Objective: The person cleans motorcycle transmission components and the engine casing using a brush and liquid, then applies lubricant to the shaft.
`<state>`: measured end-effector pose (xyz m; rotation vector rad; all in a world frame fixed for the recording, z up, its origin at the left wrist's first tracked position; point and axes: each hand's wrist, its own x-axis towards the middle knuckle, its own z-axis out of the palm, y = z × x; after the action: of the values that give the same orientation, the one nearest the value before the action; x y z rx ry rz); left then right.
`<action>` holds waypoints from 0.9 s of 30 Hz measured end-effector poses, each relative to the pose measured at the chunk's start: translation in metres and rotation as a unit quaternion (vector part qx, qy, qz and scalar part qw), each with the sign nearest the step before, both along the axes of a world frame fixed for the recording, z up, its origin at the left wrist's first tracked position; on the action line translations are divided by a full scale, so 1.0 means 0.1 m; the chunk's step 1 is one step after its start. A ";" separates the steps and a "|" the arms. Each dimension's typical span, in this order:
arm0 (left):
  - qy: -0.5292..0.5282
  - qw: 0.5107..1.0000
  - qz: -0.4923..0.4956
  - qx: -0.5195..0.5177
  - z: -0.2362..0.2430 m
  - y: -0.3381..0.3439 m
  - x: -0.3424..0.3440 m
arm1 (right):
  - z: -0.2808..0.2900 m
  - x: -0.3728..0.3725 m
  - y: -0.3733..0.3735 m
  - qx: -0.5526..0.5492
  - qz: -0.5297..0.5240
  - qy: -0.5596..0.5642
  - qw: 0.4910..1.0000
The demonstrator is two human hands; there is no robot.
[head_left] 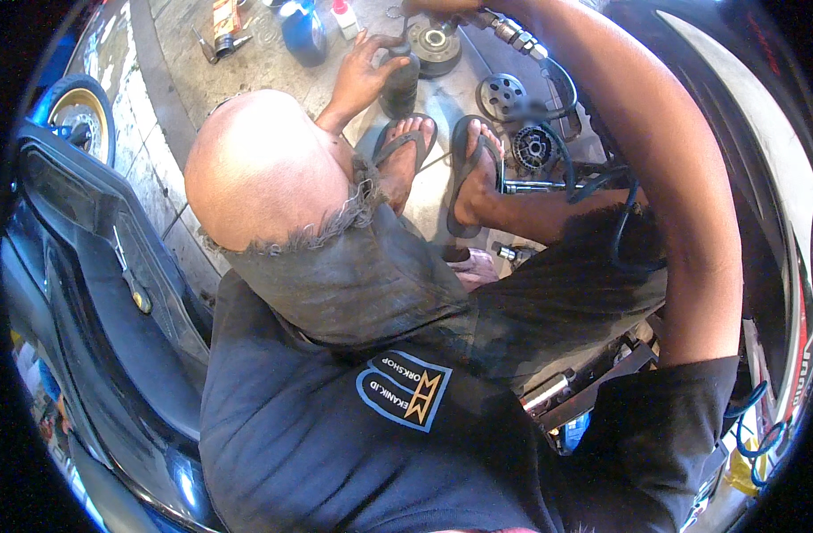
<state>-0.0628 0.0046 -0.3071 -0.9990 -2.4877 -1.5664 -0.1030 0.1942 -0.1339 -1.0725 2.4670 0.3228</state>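
My left hand is closed around the upper part of a dark cylindrical bottle standing on the floor, with a thin spout rising from its top. My right hand is at the upper edge, mostly cut off, its fingers curled at the end of a metal air hose fitting. Whatever sits beyond that fitting is out of view. A blue hose loops down from it. Just below the right hand lies a round metal drum part, close beside the bottle.
A holed metal disc and a finned wheel lie right of my feet. A blue container and a white bottle with red cap stand behind the left hand. A motorcycle seat with a screwdriver flanks me at left.
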 end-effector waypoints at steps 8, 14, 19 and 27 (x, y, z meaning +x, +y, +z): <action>0.017 1.000 -0.005 -0.005 -0.03 -0.03 -0.01 | 0.10 0.03 -0.08 -0.039 -0.139 -0.047 0.988; 0.019 1.000 0.005 -0.010 0.03 -0.04 0.03 | 0.03 0.00 -0.07 -0.005 -0.062 -0.026 0.998; 0.010 1.000 0.002 -0.002 0.03 -0.03 0.01 | 0.00 0.00 -0.05 0.015 0.030 0.007 0.999; 0.074 0.997 -0.015 -0.019 -0.13 -0.04 -0.12 | 1.41 0.94 -0.36 0.015 -0.189 0.021 0.982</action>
<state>-0.0748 0.0007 -0.3197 -1.1179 -2.4225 -1.4024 -0.0088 0.1584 0.0069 -0.5682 2.6256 0.2645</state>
